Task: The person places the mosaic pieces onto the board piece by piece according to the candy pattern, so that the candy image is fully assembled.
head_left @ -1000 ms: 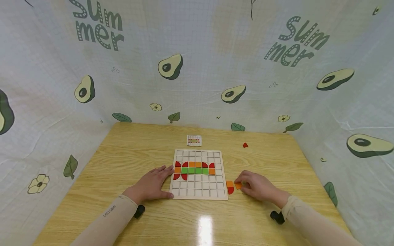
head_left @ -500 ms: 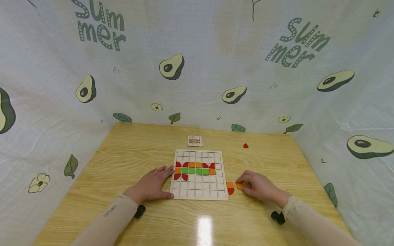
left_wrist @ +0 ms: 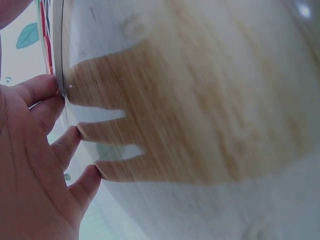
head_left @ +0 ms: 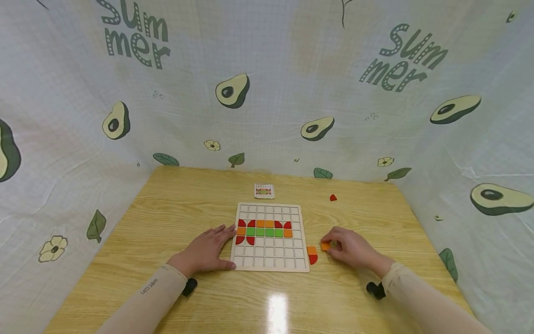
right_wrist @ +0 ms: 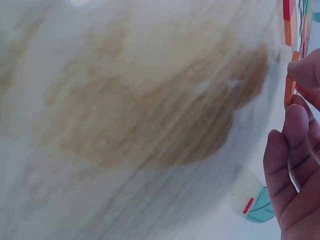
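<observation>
A pale square grid board [head_left: 271,260] lies mid-table, with red quarter-round, orange and green tiles set in several of its upper cells. My left hand [head_left: 208,250] rests at the board's left edge, fingers spread and fairly straight. In the left wrist view the fingertips [left_wrist: 47,87] touch the board's side. Right of the board, my right hand [head_left: 350,246] pinches an orange square tile [head_left: 325,247] between thumb and fingers. The right wrist view shows that orange tile [right_wrist: 291,82] edge-on. Another orange tile [head_left: 312,250] and a red quarter-round tile [head_left: 313,259] lie against the board's right edge.
A small pattern card [head_left: 264,191] lies behind the board. One red quarter-round tile [head_left: 333,197] sits at the back right of the wooden table [head_left: 187,195]. A white printed cloth [head_left: 271,55] hangs behind and at both sides.
The right hand has gripped the orange tile and shifted it slightly up and rightward from where it was on the table. The left hand and board have not moved.
</observation>
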`<state>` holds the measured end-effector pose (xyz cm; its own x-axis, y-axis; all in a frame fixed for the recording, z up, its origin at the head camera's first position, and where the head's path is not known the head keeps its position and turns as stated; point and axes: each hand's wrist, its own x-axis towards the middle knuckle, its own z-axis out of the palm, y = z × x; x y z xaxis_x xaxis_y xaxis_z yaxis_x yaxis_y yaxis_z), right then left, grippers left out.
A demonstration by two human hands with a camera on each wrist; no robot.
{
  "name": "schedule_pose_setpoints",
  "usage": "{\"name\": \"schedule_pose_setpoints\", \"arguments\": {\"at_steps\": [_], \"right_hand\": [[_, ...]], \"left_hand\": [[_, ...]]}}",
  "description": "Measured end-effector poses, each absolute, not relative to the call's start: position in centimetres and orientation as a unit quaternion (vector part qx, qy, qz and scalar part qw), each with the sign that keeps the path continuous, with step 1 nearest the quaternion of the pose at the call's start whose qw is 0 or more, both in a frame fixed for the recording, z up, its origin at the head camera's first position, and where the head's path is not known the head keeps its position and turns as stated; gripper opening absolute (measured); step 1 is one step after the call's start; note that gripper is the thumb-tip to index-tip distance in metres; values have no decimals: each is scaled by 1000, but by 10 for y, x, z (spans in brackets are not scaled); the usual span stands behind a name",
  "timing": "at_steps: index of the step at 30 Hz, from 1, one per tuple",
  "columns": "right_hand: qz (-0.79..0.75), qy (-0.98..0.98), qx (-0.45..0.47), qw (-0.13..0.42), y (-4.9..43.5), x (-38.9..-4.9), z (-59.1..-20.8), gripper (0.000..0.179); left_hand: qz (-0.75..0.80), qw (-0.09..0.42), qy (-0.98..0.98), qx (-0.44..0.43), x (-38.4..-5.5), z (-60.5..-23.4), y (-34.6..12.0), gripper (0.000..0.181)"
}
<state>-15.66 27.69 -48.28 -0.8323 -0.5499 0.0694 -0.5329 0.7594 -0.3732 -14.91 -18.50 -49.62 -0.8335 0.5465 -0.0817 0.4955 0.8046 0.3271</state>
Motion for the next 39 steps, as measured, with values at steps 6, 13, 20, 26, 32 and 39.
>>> {"name": "schedule_pose_setpoints", "arguments": {"at_steps": [6,13,20,26,32,39], "right_hand": [[-191,937,-292,19,274,-161,-480,26],[-200,932,-302,5,265,-166,-476,25],[-191,933,-305,1,237,-175,-466,24],[-177,929,-325,11,200,-183,-456,25],[-160,920,-357,11,161,-192,-458,25],[-136,917,-375,14,125,-194,-470,26]], "left_hand": [[150,85,946,275,-149,-496,-185,98],[148,89,946,275,-149,-495,-184,98],[144,87,947,275,-148,-493,-183,97],[147,85,946,277,-148,-494,-184,97],[146,87,947,272,-148,-494,-184,96],[154,85,945,276,-147,-491,-183,96]]}}
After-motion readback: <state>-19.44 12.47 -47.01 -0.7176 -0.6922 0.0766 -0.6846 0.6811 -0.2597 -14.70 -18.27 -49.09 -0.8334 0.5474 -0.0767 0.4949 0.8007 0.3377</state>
